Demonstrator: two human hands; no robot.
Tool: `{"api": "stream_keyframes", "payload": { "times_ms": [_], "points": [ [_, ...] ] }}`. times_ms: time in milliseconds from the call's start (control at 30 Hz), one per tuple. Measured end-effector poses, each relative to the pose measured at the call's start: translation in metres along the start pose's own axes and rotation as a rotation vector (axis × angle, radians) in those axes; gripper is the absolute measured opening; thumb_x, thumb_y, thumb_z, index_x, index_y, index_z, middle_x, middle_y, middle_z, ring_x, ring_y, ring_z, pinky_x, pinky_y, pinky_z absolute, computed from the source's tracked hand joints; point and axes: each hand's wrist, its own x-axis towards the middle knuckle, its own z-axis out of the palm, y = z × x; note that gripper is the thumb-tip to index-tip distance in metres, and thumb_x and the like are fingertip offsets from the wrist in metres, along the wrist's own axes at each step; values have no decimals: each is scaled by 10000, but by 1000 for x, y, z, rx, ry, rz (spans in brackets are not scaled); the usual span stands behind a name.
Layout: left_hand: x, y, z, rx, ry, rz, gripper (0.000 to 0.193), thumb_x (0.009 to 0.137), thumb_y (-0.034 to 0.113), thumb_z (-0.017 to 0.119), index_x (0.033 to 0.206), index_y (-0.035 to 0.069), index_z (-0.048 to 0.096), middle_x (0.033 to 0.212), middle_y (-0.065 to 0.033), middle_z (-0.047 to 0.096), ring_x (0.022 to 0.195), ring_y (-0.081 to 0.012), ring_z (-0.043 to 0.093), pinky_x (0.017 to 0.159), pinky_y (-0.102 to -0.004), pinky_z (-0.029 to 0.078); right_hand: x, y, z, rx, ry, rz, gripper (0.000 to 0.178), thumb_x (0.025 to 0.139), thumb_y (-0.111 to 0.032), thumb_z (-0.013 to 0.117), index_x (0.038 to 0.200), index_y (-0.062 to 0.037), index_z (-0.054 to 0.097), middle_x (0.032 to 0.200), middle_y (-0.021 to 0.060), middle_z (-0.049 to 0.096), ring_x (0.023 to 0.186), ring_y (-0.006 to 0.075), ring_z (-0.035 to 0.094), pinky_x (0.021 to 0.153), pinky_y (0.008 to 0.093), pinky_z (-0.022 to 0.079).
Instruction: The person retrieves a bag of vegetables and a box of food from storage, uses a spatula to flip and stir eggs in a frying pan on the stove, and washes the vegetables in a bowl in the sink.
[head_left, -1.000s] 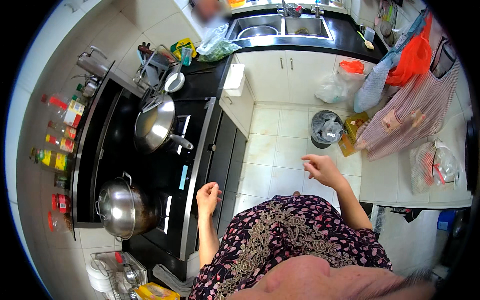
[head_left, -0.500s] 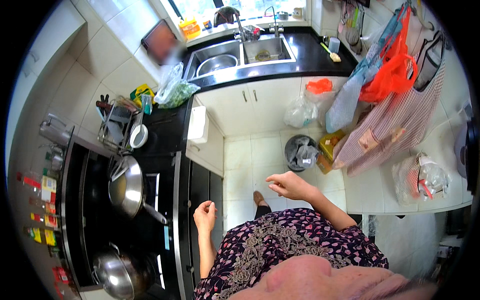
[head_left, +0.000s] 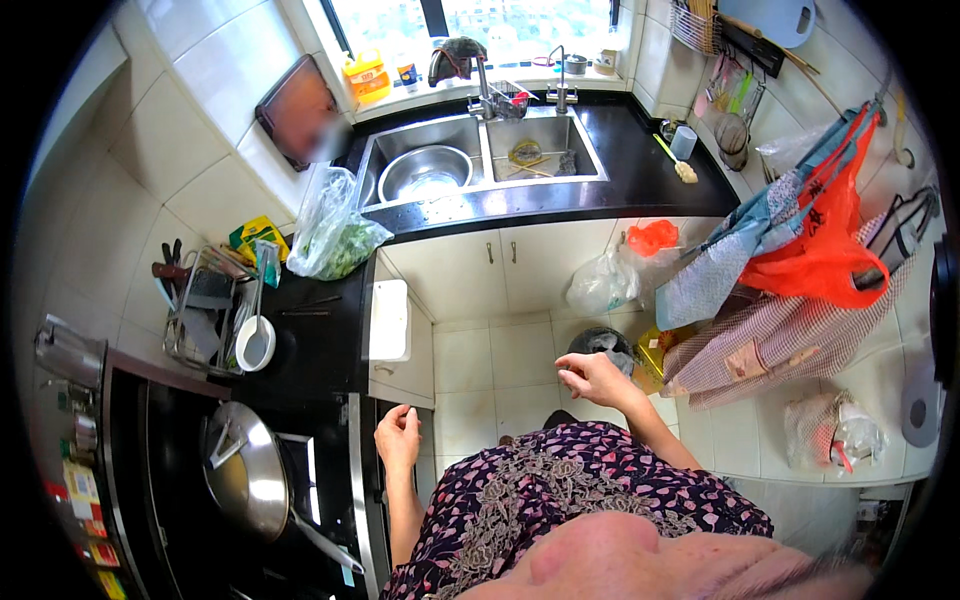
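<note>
My left hand (head_left: 398, 437) hangs beside the front edge of the stove counter, its fingers curled in loosely with nothing seen in them. My right hand (head_left: 597, 380) is held out in front of my body, empty, with thumb and fingers apart. Below and beyond it stands a dark waste bin (head_left: 606, 343) with a bag inside. Neither hand touches anything. Closest to my left hand is a steel wok (head_left: 258, 490) on the stove, its long handle pointing toward me. A white bowl (head_left: 256, 343) with a spoon rests on the counter farther along.
Ahead lies a double sink (head_left: 480, 200) holding a steel basin (head_left: 425, 176). A bag of greens (head_left: 343, 245) sits on the left counter, near a knife rack (head_left: 205, 318). A white container (head_left: 389, 318) juts from the cabinet. Red bags (head_left: 815, 265) and an apron (head_left: 790, 345) hang at the right.
My view has shifted forward, so the sink and counter appear closer. The second pot on the stove has left the view. Both hands stay empty, in nearly the same pose.
</note>
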Motion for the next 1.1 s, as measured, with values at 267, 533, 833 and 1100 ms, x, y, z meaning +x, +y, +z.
{"api": "stream_keyframes", "payload": {
  "times_ms": [267, 533, 833, 1100],
  "points": [
    [89, 19, 16, -21, 101, -90, 275, 860, 203, 625, 1018, -20, 653, 660, -93, 665, 495, -131, 609, 482, -267, 487, 124, 16, -45, -85, -43, -49, 285, 856, -191, 609, 1067, 1, 621, 845, 204, 670, 786, 327, 658, 728, 374, 512],
    [168, 89, 22, -16, 196, -88, 274, 875, 171, 617, 1061, -29, 635, 722, -106, 669, 560, -137, 629, 497, -259, 507, 253, -18, -92, -161, -172, -248, 266, 851, -201, 610, 1031, -6, 625, 846, 198, 664, 801, 361, 641, 729, 418, 505],
    [247, 80, -8, -32, 426, -36, 368, 865, 174, 635, 1179, -8, 575, 958, -120, 636, 517, -147, 595, 478, -268, 488, 326, -22, -64, -259, -262, -379, 259, 864, -191, 593, 1045, -8, 624, 869, 205, 663, 807, 353, 647, 743, 407, 509],
    [357, 63, -57, 257, 700, 105, 624, 909, 400, 566, 1365, 10, 392, 1318, -251, 423, 1103, -351, 516, 864, -405, 468, 356, -80, -60, -211, -246, -231, 265, 854, -196, 603, 1043, -12, 626, 874, 220, 655, 830, 380, 632, 750, 434, 492]
  ]
}}
